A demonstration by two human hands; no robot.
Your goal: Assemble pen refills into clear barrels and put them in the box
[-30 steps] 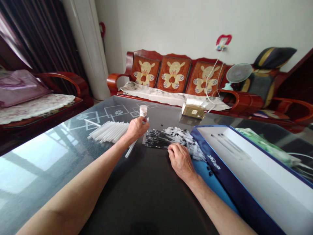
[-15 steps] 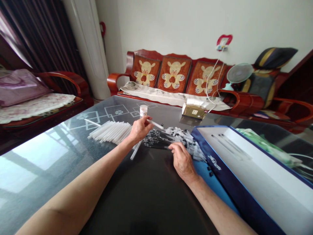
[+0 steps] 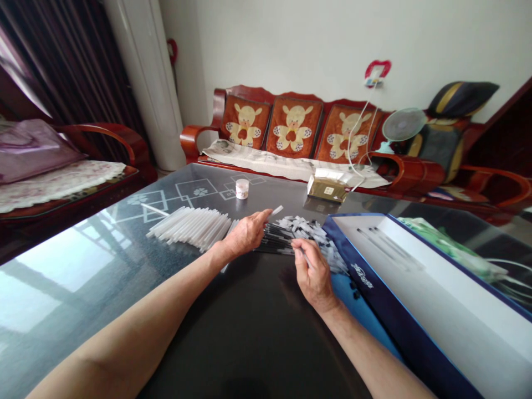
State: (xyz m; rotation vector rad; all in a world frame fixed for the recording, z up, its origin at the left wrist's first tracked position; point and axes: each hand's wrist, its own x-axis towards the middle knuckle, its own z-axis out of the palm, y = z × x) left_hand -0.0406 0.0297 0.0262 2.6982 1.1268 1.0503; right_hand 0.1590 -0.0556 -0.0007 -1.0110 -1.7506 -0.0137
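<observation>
My left hand [image 3: 248, 231] is closed on a white pen barrel [image 3: 277, 210], whose end sticks out past the fingertips. Close by on the right, my right hand [image 3: 312, 272] pinches a thin pen refill [image 3: 306, 257], mostly covered by the fingers. Between and behind the hands lies a spread of dark pen refills [image 3: 279, 231]. Small whitish pen parts [image 3: 300, 226] are heaped just beyond my right hand. A row of translucent white pen barrels [image 3: 193, 224] lies to the left of my left hand.
A long blue box [image 3: 386, 310] with a white inside holds several pens [image 3: 388, 246] on the right. Small black pieces [image 3: 355, 291] lie on a blue surface beside it. A small white jar [image 3: 242, 189] and a tissue box [image 3: 328, 187] stand farther back on the dark table [image 3: 245, 332].
My left hand has moved right and slightly down, and its barrel now tilts up to the right. My right hand's fingers have lifted slightly, and a thin refill now shows in them.
</observation>
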